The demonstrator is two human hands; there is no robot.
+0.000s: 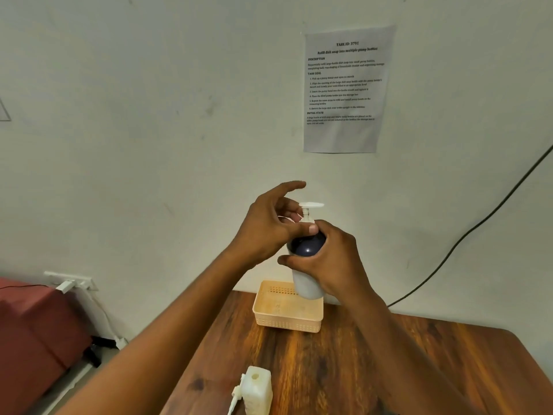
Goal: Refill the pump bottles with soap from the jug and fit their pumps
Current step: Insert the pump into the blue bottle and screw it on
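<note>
Right hand [332, 265] wrapped round the pump bottle [308, 265], held upright in the air above the table's far edge. Left hand [269, 226] pinching the white collar below the pump [309, 206], index finger raised. Judged: pump being screwed on. The bottle is best kept steady and vertical, the collar turned squarely, cross-threading avoided. Bottle contents hidden; upper part dark, lower pale. Peach basket [287, 310] near the far edge, nothing seen inside. Uncapped white jug [257, 390] at the near edge, contents not visible.
</note>
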